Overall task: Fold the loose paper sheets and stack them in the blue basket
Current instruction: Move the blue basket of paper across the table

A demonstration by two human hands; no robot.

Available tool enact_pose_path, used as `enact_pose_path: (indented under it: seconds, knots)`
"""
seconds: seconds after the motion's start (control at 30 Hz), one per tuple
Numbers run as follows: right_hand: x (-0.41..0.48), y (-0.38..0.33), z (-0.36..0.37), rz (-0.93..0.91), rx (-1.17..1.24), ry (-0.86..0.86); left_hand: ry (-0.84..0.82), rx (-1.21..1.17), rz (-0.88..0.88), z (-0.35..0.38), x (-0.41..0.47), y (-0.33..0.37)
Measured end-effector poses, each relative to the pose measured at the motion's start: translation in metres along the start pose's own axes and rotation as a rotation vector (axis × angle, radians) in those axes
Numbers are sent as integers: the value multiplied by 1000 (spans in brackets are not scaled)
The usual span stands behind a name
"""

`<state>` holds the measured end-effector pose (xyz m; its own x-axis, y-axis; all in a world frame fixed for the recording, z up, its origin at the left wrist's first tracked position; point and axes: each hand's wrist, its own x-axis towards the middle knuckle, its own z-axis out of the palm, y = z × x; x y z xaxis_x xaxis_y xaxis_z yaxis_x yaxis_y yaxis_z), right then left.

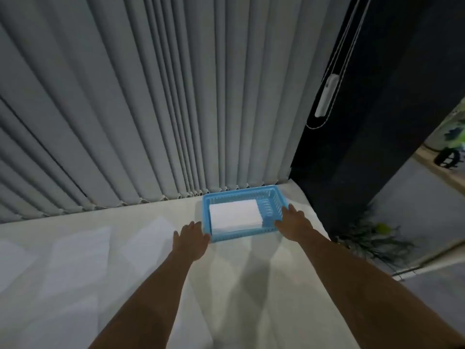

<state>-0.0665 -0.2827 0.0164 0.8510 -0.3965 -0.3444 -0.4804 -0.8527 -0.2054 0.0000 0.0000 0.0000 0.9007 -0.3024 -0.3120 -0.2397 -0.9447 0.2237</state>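
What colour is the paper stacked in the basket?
White. The paper lies in the blue basket, seen clearly in the head view.

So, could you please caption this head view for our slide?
Both hands, left hand and right hand, flank the blue basket holding stacked folded paper.

Folded sheets [235,215] in basket [273,200] on table [125,248], hands seemingly at either side, blinds [151,96] behind.
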Motion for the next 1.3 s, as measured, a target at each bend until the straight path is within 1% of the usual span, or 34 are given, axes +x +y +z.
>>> enact_pose_path:
  seconds: [0.1,0.17,0.23,0.33,0.43,0.5,0.57,0.63,0.73,0.97,1.17,1.3]
  knots:
    - [13,14,8,40,75,-13,-5,-60,-35,12,8,7]
    - [21,19,17,42,271,-30,-21,-139,-70,17,12,8]
    - [27,20,23,61,498,-21,-51,-281,-107,21,18,10]
    - [32,16,27,145,652,50,-80,-547,-147,21,24,11]
    - [16,10,38,199,804,131,-48,-763,-187,19,22,11]
    - [-4,9,48,228,924,185,-42,-850,-182,16,20,8]
    - [-31,10,60,253,1005,220,-71,-891,-172,15,15,1]
    - [-61,10,74,300,1050,253,-120,-898,-154,16,6,-4]
    - [-111,5,97,377,1105,348,-187,-896,-111,22,-14,-10]
    - [-209,-27,144,507,1167,545,-240,-948,3,43,-54,-27]
    - [-241,-54,163,583,1126,612,-266,-984,75,46,-76,-43]
    - [-245,-63,166,658,1139,560,-275,-931,145,48,-84,-47]
